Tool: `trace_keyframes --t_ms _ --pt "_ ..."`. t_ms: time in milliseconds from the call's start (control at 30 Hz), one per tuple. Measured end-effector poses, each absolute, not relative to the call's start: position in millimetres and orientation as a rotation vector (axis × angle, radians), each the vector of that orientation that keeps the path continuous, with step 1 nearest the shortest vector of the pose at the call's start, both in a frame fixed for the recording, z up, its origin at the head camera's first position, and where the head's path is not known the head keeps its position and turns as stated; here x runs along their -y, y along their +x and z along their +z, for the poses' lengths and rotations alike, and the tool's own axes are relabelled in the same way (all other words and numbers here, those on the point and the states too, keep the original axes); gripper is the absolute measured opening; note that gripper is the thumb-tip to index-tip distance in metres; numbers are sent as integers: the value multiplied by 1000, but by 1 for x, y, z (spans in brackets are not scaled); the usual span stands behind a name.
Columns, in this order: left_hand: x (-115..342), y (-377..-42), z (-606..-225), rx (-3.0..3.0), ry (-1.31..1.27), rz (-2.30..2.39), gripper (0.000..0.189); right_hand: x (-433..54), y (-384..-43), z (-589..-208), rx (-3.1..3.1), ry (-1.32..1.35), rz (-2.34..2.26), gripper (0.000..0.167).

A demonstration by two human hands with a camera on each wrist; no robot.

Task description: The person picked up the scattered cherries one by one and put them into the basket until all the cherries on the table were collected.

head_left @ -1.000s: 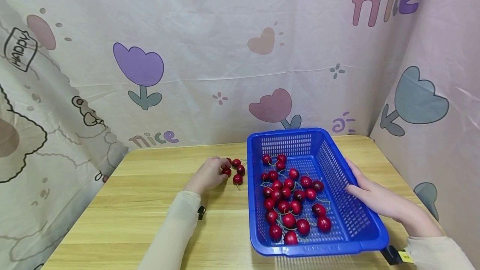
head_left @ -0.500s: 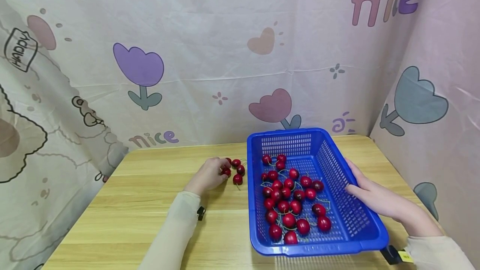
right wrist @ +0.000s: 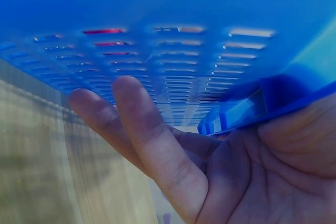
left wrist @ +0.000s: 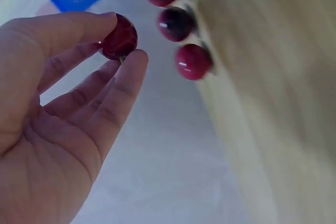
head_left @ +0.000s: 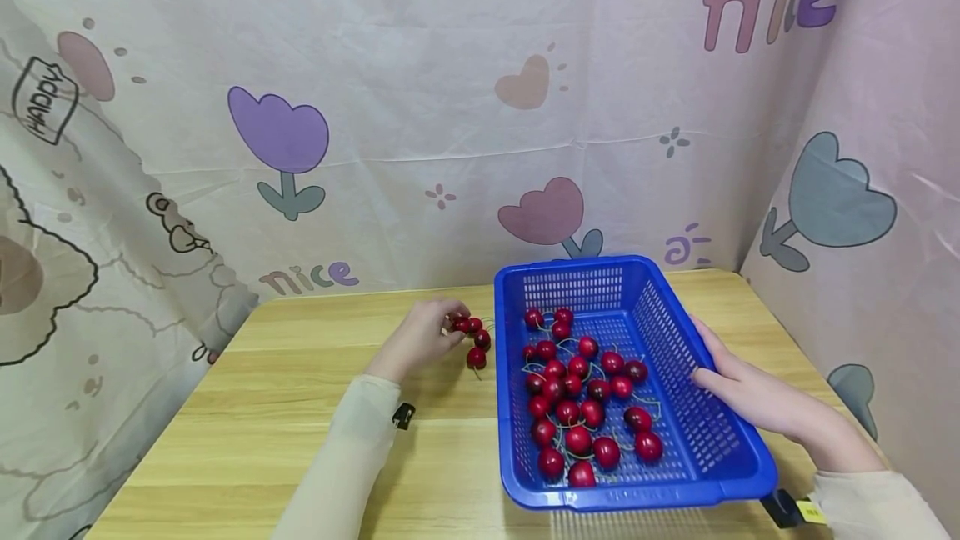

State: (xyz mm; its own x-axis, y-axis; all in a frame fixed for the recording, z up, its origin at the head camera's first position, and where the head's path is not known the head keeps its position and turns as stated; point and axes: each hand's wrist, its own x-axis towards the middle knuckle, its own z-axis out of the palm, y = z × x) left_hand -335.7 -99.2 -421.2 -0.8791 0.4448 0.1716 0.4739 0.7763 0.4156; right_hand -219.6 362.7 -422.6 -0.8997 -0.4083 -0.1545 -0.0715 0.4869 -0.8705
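Observation:
My left hand (head_left: 422, 338) pinches a dark red cherry (left wrist: 122, 38) between thumb and fingertips, its short stem showing in the left wrist view. Several other cherries (head_left: 476, 358) lie on the table right beside those fingers. On the right, my right hand (head_left: 753, 394) grips the long side of a blue plastic basket (head_left: 637, 493), thumb over the rim. In the right wrist view its other fingers (right wrist: 142, 119) reach beneath the slotted wall. The basket tilts toward me and holds many stemmed cherries (head_left: 577, 440), mostly along its left side.
The wooden table (head_left: 247, 432) runs back to a printed cloth (head_left: 420, 107), which also hangs at both sides. The basket's left wall stands a short way right of the loose cherries.
My left hand has moved slightly up and away from the table's front, with the cherry between its fingers. The right hand and basket stay put.

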Motion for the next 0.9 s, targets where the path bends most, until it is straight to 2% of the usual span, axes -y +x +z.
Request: trace_keyframes --t_ms 567,900 --pt "56 -313 -362 2721 -952 -790 27 -363 -218 -424 -2395 -401 -1386 90" --pt "21 -312 -347 2739 -1114 -663 27 -363 -219 -423 -2392 -420 -1387 89"
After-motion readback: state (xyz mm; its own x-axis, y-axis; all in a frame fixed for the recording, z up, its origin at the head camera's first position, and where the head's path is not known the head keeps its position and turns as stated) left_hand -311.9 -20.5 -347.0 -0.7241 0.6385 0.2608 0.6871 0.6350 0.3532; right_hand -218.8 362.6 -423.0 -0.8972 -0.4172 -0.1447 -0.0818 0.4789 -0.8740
